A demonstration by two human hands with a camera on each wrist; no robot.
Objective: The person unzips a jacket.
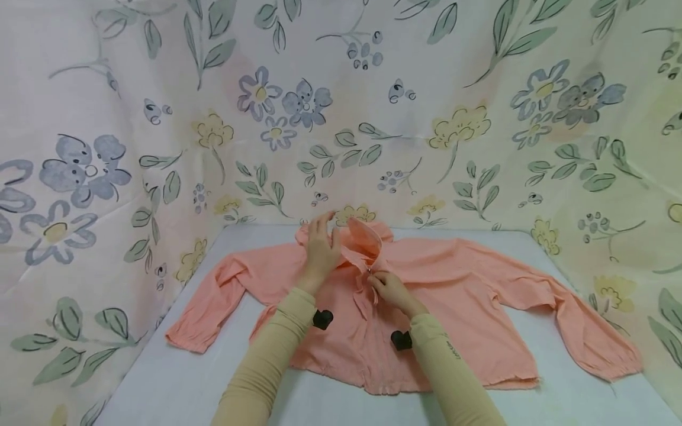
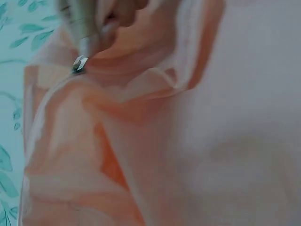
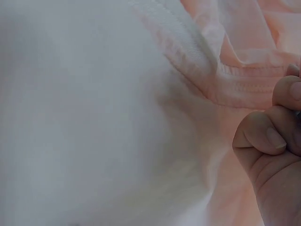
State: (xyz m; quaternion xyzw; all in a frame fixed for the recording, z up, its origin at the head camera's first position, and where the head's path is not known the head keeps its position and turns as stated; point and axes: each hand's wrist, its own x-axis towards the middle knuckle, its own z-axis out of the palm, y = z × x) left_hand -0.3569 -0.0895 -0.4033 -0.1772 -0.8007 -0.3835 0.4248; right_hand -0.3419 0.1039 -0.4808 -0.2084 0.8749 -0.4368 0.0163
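A peach-pink zip jacket (image 1: 447,307) lies spread out, front up, its collar (image 1: 367,234) standing up at the far end. At the neck my right hand (image 1: 391,290) has curled fingers and pinches the zipper pull, just below the shiny metal slider (image 1: 369,270). That slider (image 2: 80,63) also shows in the left wrist view, right under fingertips. My left hand (image 1: 322,248) is raised at the collar's left side, fingers fairly straight, with nothing gripped. In the right wrist view, my curled right hand (image 3: 277,150) is at the right edge beside a stitched band of the jacket.
The jacket lies on a white table (image 1: 160,390). One sleeve (image 1: 208,302) reaches left, the other (image 1: 591,331) right toward the table's edge. Floral cloth (image 1: 341,106) hangs behind and at both sides. A black heart-shaped piece (image 1: 322,319) sits beside my left wrist.
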